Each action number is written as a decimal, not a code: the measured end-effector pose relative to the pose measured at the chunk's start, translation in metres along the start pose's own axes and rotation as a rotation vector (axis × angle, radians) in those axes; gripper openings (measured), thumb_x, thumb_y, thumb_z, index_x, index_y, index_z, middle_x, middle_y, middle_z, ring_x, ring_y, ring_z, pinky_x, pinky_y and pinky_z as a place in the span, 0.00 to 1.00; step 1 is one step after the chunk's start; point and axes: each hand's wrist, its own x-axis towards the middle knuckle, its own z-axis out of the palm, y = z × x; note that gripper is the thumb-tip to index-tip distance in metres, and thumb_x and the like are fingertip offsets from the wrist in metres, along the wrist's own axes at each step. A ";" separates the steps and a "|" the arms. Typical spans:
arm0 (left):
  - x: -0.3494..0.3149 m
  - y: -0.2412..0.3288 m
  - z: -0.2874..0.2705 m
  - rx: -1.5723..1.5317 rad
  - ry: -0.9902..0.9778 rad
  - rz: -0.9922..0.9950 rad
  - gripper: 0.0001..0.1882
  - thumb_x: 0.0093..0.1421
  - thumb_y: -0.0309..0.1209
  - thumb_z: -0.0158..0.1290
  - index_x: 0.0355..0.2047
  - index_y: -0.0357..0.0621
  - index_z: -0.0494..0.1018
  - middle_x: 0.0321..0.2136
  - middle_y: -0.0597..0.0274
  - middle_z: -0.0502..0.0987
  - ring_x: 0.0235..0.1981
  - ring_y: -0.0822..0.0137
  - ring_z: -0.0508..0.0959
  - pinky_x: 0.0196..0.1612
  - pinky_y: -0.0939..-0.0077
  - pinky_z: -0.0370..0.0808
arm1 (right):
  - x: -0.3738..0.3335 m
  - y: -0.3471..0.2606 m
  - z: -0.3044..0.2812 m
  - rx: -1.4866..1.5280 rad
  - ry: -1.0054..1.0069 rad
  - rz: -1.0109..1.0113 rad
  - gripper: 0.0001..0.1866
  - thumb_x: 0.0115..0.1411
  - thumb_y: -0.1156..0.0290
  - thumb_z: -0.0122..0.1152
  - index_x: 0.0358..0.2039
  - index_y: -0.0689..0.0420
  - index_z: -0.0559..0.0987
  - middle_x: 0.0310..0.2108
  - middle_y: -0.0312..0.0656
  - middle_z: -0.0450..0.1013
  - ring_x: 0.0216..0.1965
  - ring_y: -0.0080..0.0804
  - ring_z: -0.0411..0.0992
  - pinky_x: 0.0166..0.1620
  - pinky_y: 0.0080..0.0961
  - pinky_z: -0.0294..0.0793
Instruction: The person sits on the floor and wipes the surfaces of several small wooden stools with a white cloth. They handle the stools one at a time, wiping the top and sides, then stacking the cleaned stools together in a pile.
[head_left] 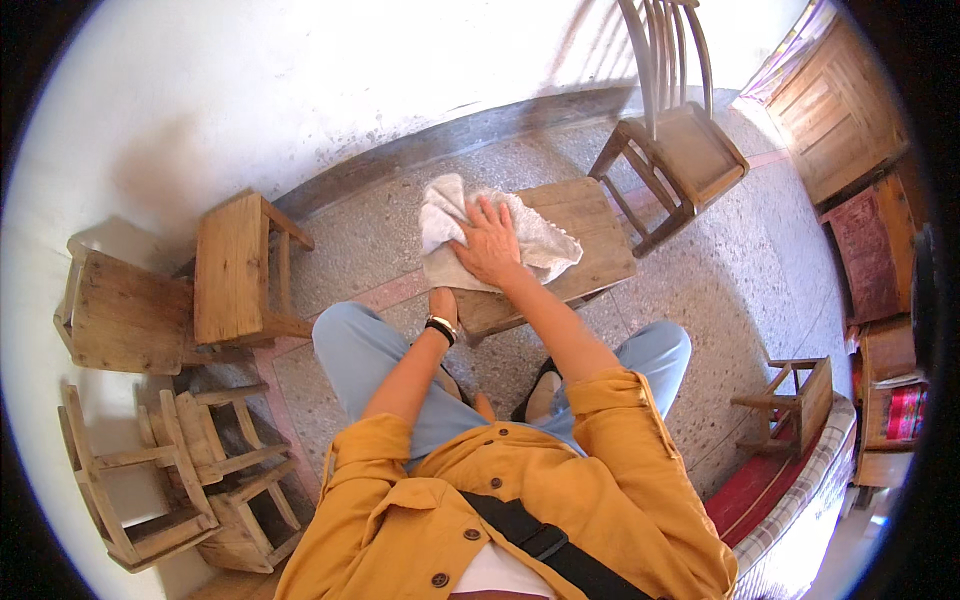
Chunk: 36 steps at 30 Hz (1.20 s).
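Observation:
A low wooden stool (592, 222) stands in front of me, between and just beyond my knees. A whitish, crumpled cloth (548, 246) lies over the left part of its top. My right hand (490, 242) presses flat on the cloth with its fingers spread. My left hand (443, 303) is at the stool's near left corner, under the cloth's edge; its fingers are hidden, so I cannot make out whether they grip the wood. A dark band and a metal bracelet sit on my left wrist.
A wooden chair (685, 150) stands just past the stool's far right. Along the left wall are another stool (232, 265) and several stacked wooden seats (165, 470). At right, a small stool (800, 405) is beside a red-topped seat (765, 500). Wooden cabinets (840, 110) line the far right.

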 end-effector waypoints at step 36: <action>-0.034 0.037 0.011 -0.429 0.097 -0.093 0.26 0.62 0.51 0.42 0.52 0.44 0.66 0.50 0.60 0.71 0.51 0.59 0.70 0.54 0.62 0.67 | -0.007 -0.004 -0.005 -0.006 -0.075 -0.026 0.26 0.57 0.53 0.50 0.56 0.42 0.69 0.64 0.39 0.53 0.66 0.42 0.45 0.64 0.53 0.38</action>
